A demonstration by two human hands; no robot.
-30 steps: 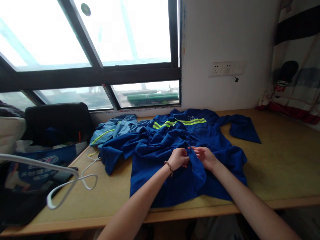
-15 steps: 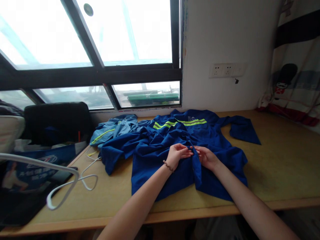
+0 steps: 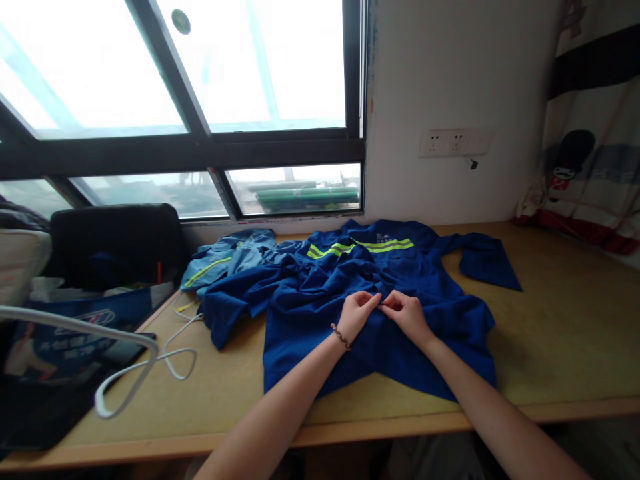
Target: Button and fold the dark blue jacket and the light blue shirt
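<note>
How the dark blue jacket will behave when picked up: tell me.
The dark blue jacket will probably be floppy, since its cloth lies in soft wrinkles. Its sleeves would likely dangle, as they sprawl loosely to either side on the table. It seems unlikely to roll, lying spread out.

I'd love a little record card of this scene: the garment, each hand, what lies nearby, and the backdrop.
Garment: blue jacket with a yellow-green and grey band, spread on a table
Left hand: pinching the jacket's cloth near its middle
Right hand: pinching beside the left fingertips
Nearby: light-blue garment, white cable
Backdrop: window, wall sockets, curtain
</note>
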